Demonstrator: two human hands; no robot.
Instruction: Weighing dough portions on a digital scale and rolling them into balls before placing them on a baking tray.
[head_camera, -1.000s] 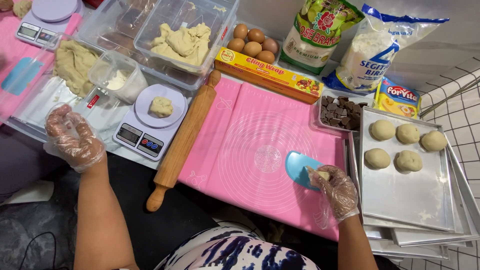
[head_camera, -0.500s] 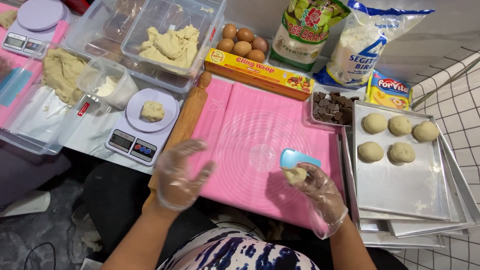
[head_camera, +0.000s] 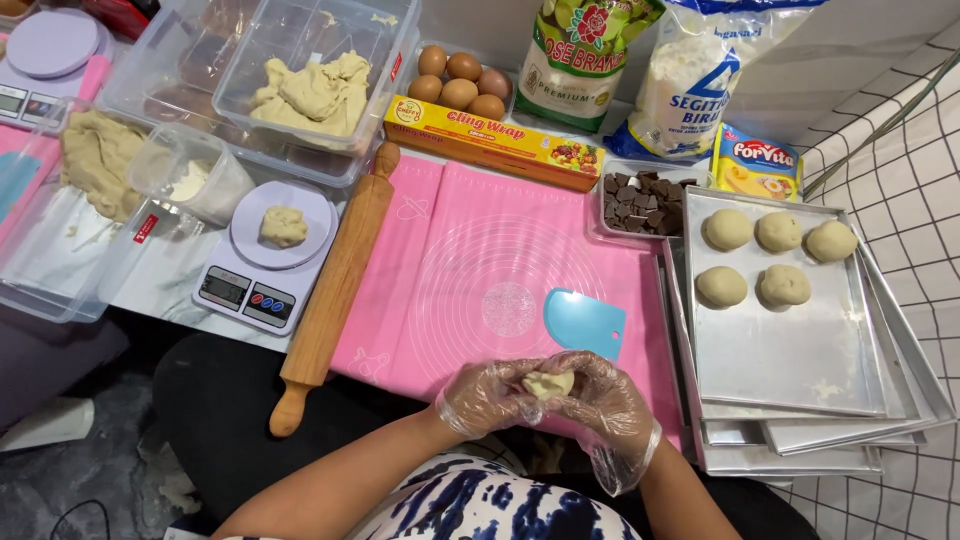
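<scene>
Both my hands wear clear plastic gloves and meet over the near edge of the pink silicone mat (head_camera: 470, 250). My left hand (head_camera: 487, 397) and my right hand (head_camera: 600, 400) are cupped together around a small piece of pale dough (head_camera: 549, 383). A light blue plastic scraper (head_camera: 583, 322) lies on the mat just beyond my right hand. A wooden rolling pin (head_camera: 335, 285) lies along the mat's left edge.
A stack of metal trays (head_camera: 800, 350) at right carries several dough balls (head_camera: 752, 255). A digital scale (head_camera: 265, 262) at left holds a dough lump. Behind are clear tubs of dough (head_camera: 310, 90), eggs (head_camera: 463, 82), a wrap box (head_camera: 495, 142), chopped chocolate (head_camera: 643, 200), and flour and sugar bags.
My left hand swung in from the scale side to meet my right hand. The right hand left the scraper, and both now enclose the dough piece at the mat's near edge.
</scene>
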